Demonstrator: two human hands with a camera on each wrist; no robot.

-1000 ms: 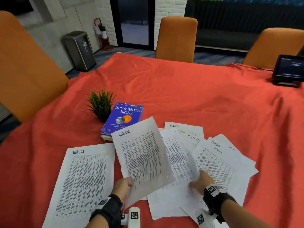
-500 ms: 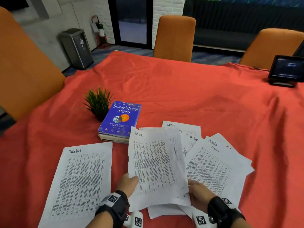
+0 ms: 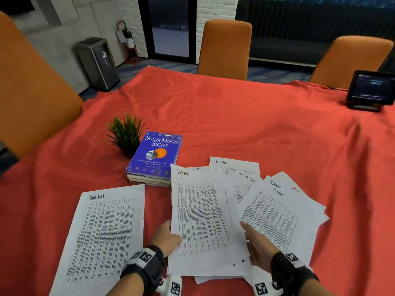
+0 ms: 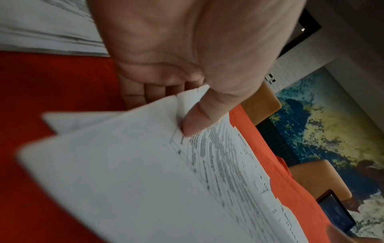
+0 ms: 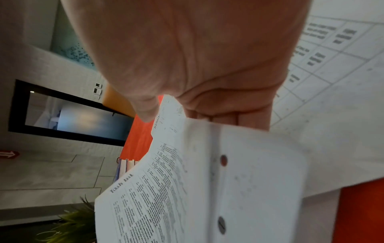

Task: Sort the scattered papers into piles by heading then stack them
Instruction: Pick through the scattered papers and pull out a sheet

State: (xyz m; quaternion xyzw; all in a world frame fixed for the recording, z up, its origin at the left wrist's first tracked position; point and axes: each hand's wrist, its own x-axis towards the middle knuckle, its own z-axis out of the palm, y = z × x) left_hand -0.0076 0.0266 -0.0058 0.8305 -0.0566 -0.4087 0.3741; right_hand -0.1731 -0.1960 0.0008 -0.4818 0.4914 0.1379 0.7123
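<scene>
Both hands hold the same sheet headed "Task List" (image 3: 201,212), lifted a little over the messy spread of papers (image 3: 282,212) near the table's front edge. The left hand (image 3: 165,239) pinches its left edge, thumb on top and fingers underneath; the right hand (image 3: 257,245) grips the right edge the same way. To the left another Task List page (image 3: 104,233) lies flat on the red cloth (image 3: 235,124). Beyond it sit a blue book (image 3: 157,154) and a small plant (image 3: 126,133).

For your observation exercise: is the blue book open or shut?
Shut: the blue paperback book lies flat, front cover up, on the red tablecloth.
</scene>
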